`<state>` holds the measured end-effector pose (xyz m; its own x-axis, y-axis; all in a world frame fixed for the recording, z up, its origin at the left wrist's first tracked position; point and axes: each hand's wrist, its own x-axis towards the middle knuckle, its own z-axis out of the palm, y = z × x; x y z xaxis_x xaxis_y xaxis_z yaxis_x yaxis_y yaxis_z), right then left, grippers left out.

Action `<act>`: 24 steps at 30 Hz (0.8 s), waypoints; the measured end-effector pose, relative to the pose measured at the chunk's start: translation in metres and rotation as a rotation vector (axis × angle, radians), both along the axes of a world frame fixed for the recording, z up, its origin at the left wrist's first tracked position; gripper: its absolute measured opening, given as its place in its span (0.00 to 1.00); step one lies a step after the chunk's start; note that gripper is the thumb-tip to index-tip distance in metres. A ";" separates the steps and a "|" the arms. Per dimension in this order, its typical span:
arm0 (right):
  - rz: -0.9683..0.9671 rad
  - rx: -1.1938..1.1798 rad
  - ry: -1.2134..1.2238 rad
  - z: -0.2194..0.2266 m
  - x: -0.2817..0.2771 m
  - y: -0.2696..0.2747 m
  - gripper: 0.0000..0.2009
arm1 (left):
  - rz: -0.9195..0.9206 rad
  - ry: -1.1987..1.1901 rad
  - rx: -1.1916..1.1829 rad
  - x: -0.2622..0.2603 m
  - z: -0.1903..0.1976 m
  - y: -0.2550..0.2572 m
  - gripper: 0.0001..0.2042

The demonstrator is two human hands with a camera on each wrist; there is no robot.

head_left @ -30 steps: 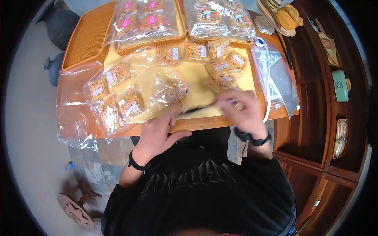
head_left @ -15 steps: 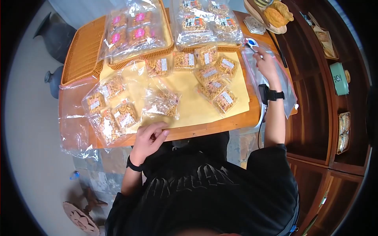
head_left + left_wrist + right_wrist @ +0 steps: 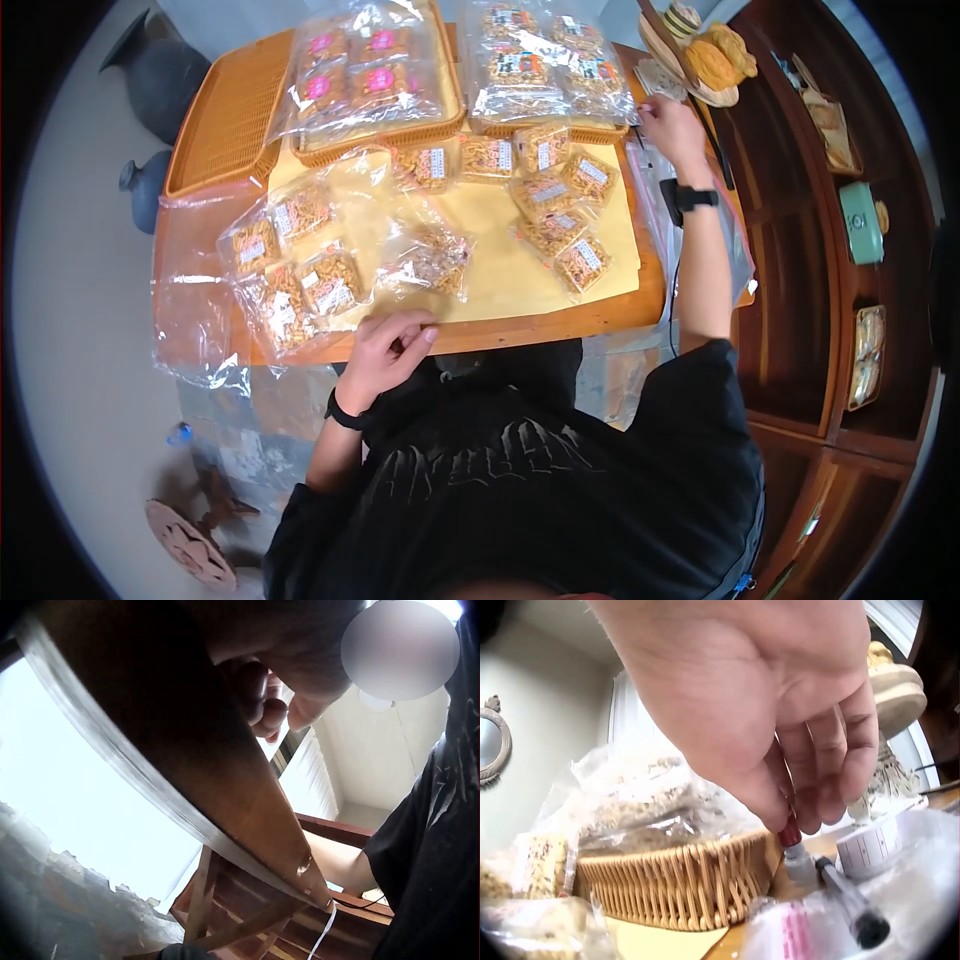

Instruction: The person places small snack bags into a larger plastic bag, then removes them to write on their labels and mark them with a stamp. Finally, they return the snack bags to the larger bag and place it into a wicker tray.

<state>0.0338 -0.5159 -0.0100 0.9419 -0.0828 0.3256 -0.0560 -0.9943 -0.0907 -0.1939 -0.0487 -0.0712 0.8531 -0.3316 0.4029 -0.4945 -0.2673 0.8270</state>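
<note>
My right hand reaches to the table's back right, beside the corner of a wicker basket. In the right wrist view, its thumb and fingertips pinch the red top of a small object with a translucent lower part. Close by lie a black-ended pen and a white roll. My left hand rests at the front table edge, fingers loosely bent, holding nothing. Near it are a crinkled clear bag and a large clear bag holding several snack packets.
More labelled snack packets sit on the yellow paper. Two baskets at the back carry bagged snacks; another wicker tray stands left. Clear plastic bags lie right, below a dish of yellow decorations. Wooden shelves rise at right.
My right hand left the front edge, where both hands met around a dark pen, and moved to the back right, then farther back past the roll. The left hand settled at the edge.
</note>
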 end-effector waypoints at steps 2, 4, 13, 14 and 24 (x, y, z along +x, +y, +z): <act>-0.143 -0.019 -0.169 0.046 -0.030 0.028 0.17 | 0.075 -0.014 -0.046 -0.006 -0.005 -0.003 0.08; -0.046 0.248 -0.411 0.074 -0.058 0.050 0.14 | 0.090 -0.036 -0.116 -0.010 -0.002 0.003 0.11; 1.070 0.731 0.253 0.066 -0.182 0.272 0.12 | 0.179 0.039 0.016 -0.016 0.057 0.011 0.27; 1.086 0.726 0.266 0.064 -0.185 0.284 0.12 | 0.154 -0.047 0.135 -0.018 0.051 0.016 0.23; 1.214 0.770 0.463 0.056 -0.173 0.323 0.09 | 0.159 0.086 0.123 -0.045 0.042 0.065 0.12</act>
